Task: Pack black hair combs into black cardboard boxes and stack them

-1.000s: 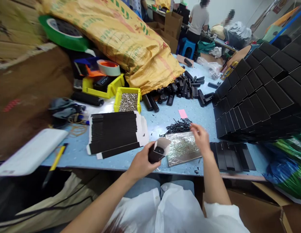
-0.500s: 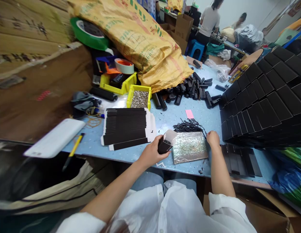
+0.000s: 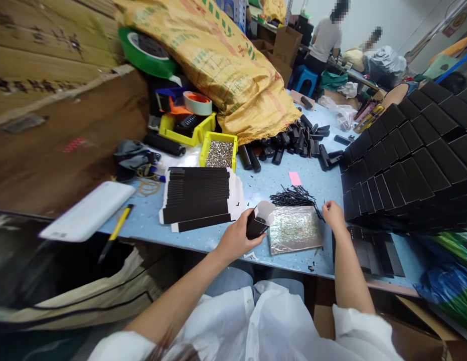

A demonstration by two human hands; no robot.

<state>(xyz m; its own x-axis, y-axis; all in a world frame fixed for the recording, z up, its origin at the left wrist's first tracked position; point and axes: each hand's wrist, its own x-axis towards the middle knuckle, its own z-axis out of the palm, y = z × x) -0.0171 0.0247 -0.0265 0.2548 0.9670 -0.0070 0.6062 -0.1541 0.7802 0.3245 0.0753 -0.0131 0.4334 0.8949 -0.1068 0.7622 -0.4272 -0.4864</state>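
Observation:
My left hand (image 3: 235, 238) grips a small black box (image 3: 258, 224) with its white flap open, held just above the near edge of the blue table (image 3: 263, 183). My right hand (image 3: 334, 214) hovers at the right end of a pile of thin black pins (image 3: 292, 196), fingers curled; whether it holds a pin I cannot tell. Between the hands lies a shiny foil bag (image 3: 295, 228). A stack of flat black box blanks (image 3: 197, 196) lies left of the box.
Stacked black boxes (image 3: 410, 160) rise at the right, flat ones (image 3: 374, 250) below them. A yellow bin of screws (image 3: 218, 151), black parts (image 3: 297, 140), a yellow sack (image 3: 225, 65), tape rolls and a white device (image 3: 88, 209) crowd the table. A person (image 3: 325, 37) works far behind.
The view shifted slightly. My right hand lifted a little from the foil bag's corner beside the pins. My left hand keeps the box in the same place.

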